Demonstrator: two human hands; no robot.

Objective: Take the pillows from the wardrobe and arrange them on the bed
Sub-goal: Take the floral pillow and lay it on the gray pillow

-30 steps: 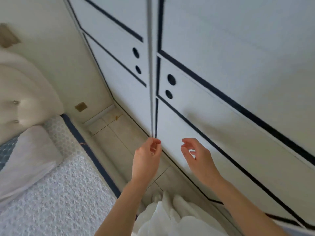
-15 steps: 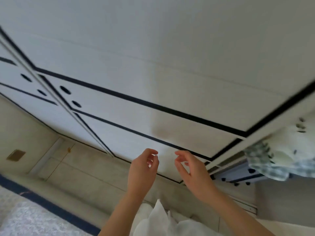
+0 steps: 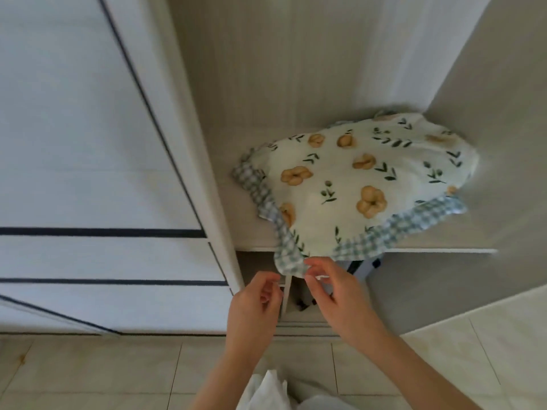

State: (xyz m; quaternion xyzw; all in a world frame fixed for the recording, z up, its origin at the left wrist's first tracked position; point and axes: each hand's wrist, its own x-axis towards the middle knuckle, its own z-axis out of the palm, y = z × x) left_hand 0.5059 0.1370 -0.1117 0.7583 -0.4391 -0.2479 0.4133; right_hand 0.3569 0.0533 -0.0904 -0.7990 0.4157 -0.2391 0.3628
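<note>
A cream pillow (image 3: 355,179) with yellow flowers, green leaves and a green checked frill lies on a shelf (image 3: 444,244) inside the open wardrobe. One frilled corner hangs over the shelf's front edge. My right hand (image 3: 340,297) is just below that corner, its fingertips curled and touching the frill without a closed grip. My left hand (image 3: 254,306) is beside it to the left, fingers loosely curled and apart, holding nothing and clear of the pillow. The bed is out of view.
The white sliding wardrobe door (image 3: 88,143) with black lines fills the left. Under the shelf are a thin upright divider (image 3: 287,294) and a dark-and-white object (image 3: 361,270). Beige floor tiles (image 3: 88,374) lie below, and my white garment (image 3: 266,392) shows at the bottom.
My view has swung right from the closed doors and the bed to the open compartment with the pillow. Both hands stayed together and now sit at the pillow's hanging corner.
</note>
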